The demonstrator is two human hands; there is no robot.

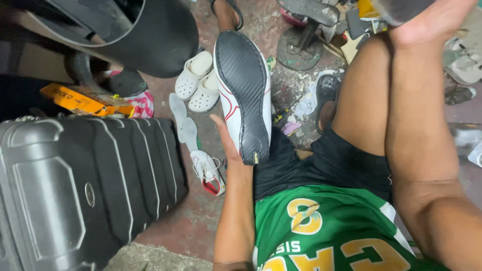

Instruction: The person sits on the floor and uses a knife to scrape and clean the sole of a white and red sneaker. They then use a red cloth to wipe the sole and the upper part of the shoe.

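My left hand [227, 145] grips a white shoe [243, 93] with red lines, held sole up so its black ribbed sole faces the camera. The thumb lies along the shoe's left side. My right arm reaches up to the top right, where my right hand [432, 17] touches a dark object [401, 9] at the frame's edge; whether the fingers close on it is hidden. I sit in black shorts and a green jersey.
A black hard suitcase [80, 190] fills the left. On the floor lie white clogs [198, 83], two insoles [182, 123] and a matching white and red shoe [208, 173]. A black bin [145, 35] stands at the top left, an iron shoe stand [301, 45] ahead.
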